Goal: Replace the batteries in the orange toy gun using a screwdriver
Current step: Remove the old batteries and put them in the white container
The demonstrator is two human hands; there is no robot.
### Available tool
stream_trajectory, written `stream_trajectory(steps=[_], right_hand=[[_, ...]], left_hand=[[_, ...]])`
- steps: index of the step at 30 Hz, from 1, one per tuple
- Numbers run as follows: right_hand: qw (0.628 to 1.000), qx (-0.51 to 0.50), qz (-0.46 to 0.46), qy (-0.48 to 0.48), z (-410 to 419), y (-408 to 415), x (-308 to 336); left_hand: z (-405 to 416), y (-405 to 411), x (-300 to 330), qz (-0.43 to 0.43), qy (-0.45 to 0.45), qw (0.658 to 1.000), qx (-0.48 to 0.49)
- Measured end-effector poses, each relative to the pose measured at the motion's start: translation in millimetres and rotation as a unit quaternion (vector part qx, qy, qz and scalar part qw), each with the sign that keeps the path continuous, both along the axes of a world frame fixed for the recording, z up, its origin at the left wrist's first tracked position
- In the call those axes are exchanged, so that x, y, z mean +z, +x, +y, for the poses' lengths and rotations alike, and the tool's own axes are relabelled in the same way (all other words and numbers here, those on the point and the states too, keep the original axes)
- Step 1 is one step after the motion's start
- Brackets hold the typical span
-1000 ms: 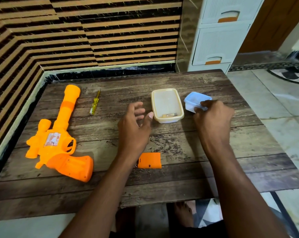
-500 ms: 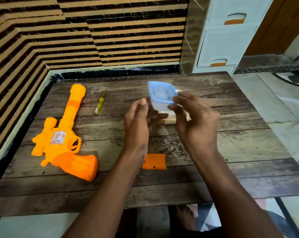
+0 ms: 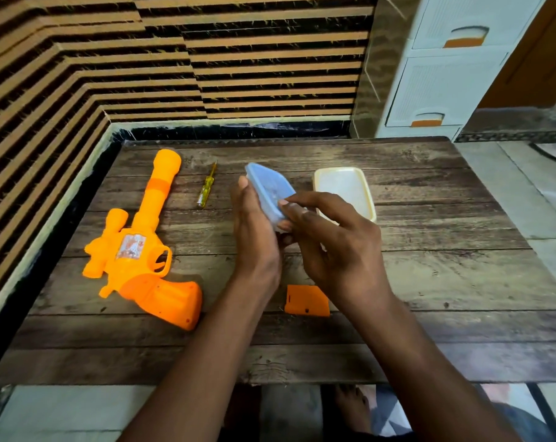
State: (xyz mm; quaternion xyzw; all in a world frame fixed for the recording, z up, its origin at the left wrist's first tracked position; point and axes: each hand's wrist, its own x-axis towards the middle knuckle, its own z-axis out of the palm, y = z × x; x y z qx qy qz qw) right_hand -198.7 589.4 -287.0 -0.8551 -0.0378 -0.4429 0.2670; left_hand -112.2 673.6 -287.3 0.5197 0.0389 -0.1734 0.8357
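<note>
a white drawer cabinet [image 3: 442, 68] with orange handles is standing far beyond the grip, to its right, beside a striped brown-and-black wall [image 3: 174, 59] rising behind.
</note>
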Motion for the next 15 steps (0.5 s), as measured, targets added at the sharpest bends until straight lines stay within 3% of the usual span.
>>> stream_trajectory(steps=[7, 11, 15], right_hand=[[0.998, -0.051, -0.001, 0.02, 17.6, 4.7, -3.3], [0.994, -0.091, -0.06, 0.023, 22.5, 7.2, -1.7], [0.988, -0.097, -0.073, 0.097, 25.7, 1.9, -0.3]], left_hand=[[0.5, -0.1, 6.6, -0.013, 0.004, 0.999, -0.034], [-1.7, 3.2, 10.0, -0.063, 0.044, 0.997, -0.012], [-1.2, 5.3, 11.6, -0.128, 0.121, 0.984, -0.037]])
